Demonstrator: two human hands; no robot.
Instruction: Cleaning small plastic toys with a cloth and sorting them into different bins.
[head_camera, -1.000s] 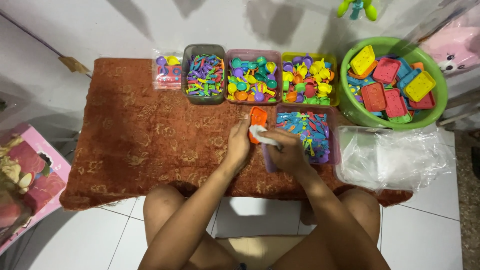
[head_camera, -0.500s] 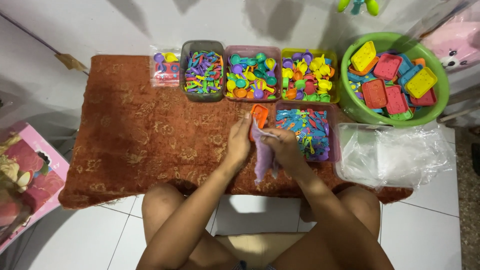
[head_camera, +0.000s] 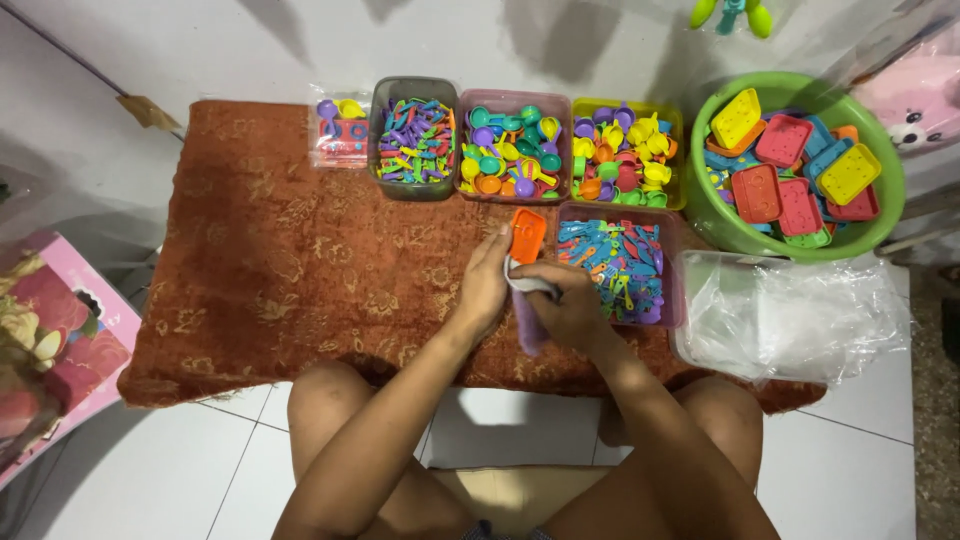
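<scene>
While the small clear bag (head_camera: 528, 300) sits pinched between both your hands just in front of the orange tray (head_camera: 527, 235), the weak point is the bag mouth. Your right hand (head_camera: 575, 310) is closed on its upper edge; the left hand (head_camera: 483, 290) curls against it from the other side, fingertips touching the orange tray's near end. Whether the left has the film itself or only the tray, I cannot tell — your fingers hide it.

Risks as I read them:
- Film is thin and limp. If the right pinch loosens, the mouth likely folds shut and the bag drops onto the rust-coloured cloth (head_camera: 280, 260).
- The orange tray lies flat, with its far end toward the bins. A nudge from the left fingertips could push it against the pink bin of small blue and pink pieces (head_camera: 615, 260), just beside it on the right.
- Your right wrist hovers near that pink bin's left wall — a careless sweep could tip pieces out.
- The stack of clear bags (head_camera: 790, 315) lies at the cloth's right edge, partly overhanging; a draught or an elbow could slide it off.

The green basin (head_camera: 795, 165) with coloured trays and the three back-row bins (head_camera: 520, 145) are well apart from your hands — low risk.
</scene>
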